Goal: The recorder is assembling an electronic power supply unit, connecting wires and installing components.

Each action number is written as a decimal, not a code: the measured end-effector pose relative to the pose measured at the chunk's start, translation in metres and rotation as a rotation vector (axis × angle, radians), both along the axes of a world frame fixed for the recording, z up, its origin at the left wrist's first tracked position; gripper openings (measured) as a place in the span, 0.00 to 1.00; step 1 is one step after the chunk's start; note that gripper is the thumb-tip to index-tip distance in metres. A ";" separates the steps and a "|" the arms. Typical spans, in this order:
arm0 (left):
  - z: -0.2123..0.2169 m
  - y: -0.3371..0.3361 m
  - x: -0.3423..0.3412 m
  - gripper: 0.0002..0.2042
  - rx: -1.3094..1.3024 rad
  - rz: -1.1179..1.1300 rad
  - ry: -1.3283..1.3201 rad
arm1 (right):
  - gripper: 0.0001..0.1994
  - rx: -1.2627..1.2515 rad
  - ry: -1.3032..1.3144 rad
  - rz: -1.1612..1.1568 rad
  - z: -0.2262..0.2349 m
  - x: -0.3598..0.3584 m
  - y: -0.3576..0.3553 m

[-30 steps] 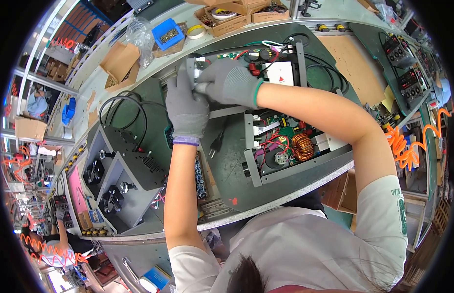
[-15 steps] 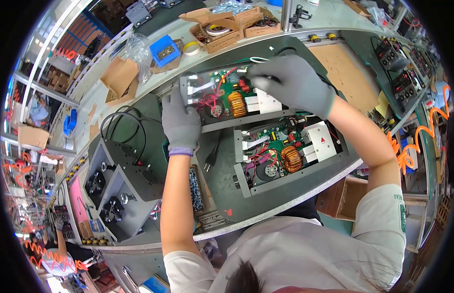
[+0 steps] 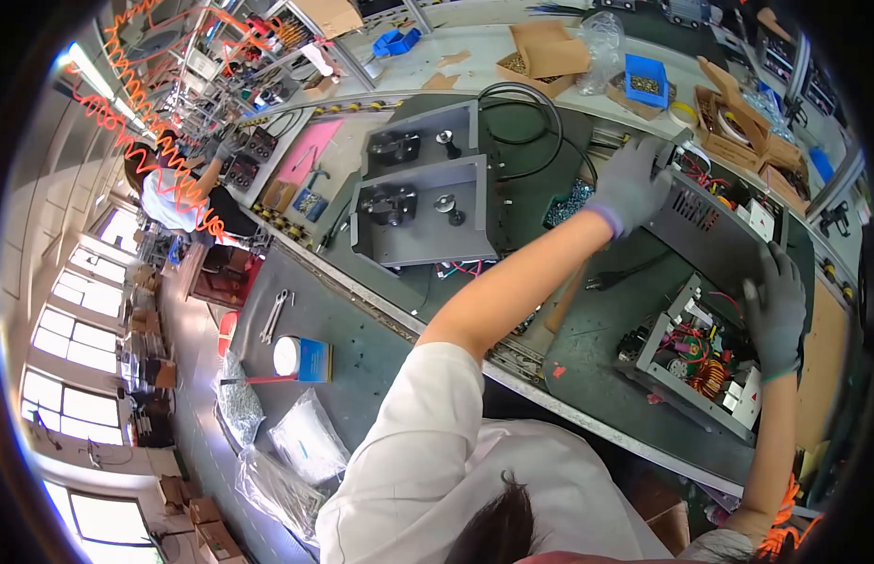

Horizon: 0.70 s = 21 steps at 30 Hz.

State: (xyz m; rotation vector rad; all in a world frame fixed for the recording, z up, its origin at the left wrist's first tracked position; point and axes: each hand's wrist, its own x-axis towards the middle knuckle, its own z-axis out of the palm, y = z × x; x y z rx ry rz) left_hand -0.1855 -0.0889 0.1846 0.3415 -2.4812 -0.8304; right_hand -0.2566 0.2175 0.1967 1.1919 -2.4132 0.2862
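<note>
Both my hands wear grey gloves. My left hand (image 3: 634, 183) is closed around the left end of the far grey metal chassis (image 3: 695, 226). This chassis is tilted up, so its slotted side panel faces me; its circuit parts show only along the top. At the chassis's right end, my right hand (image 3: 777, 310) grips the edge, with its fingertips partly hidden. Nearer me lies a second open chassis (image 3: 677, 371) holding a circuit board, a copper coil (image 3: 709, 378) and red wires. A black power plug (image 3: 606, 279) rests to its left.
Two grey housings (image 3: 423, 211) with black fittings stand left on the bench, near a coiled black cable (image 3: 550, 108). Behind are a blue bin (image 3: 645, 83) and cardboard boxes (image 3: 545, 56) of small parts. Wrenches (image 3: 275, 315) and plastic bags (image 3: 308, 437) lie lower left. Another person (image 3: 178, 197) works far left.
The view has swung left. The far chassis has been tipped so its side panel faces me. My right hand has moved from above its board to its right end.
</note>
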 end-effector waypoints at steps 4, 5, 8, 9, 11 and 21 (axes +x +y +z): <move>-0.039 0.000 0.098 0.17 0.044 -0.077 0.117 | 0.27 -0.001 -0.072 -0.010 0.004 0.010 -0.003; -0.058 -0.003 0.119 0.15 0.045 -0.036 0.057 | 0.27 -0.003 -0.067 -0.008 0.006 0.010 -0.003; -0.096 -0.012 0.177 0.11 -0.085 0.043 -0.080 | 0.27 -0.024 -0.060 0.017 0.000 0.002 -0.005; -0.105 -0.014 0.188 0.11 -0.091 0.062 -0.080 | 0.26 -0.011 -0.062 0.018 -0.003 0.001 -0.006; -0.117 -0.016 0.205 0.11 0.045 0.156 -0.115 | 0.25 0.018 -0.053 0.009 -0.006 0.002 -0.001; -0.130 -0.031 0.215 0.16 -0.149 0.144 -0.334 | 0.23 -0.010 -0.044 0.061 -0.014 -0.004 0.011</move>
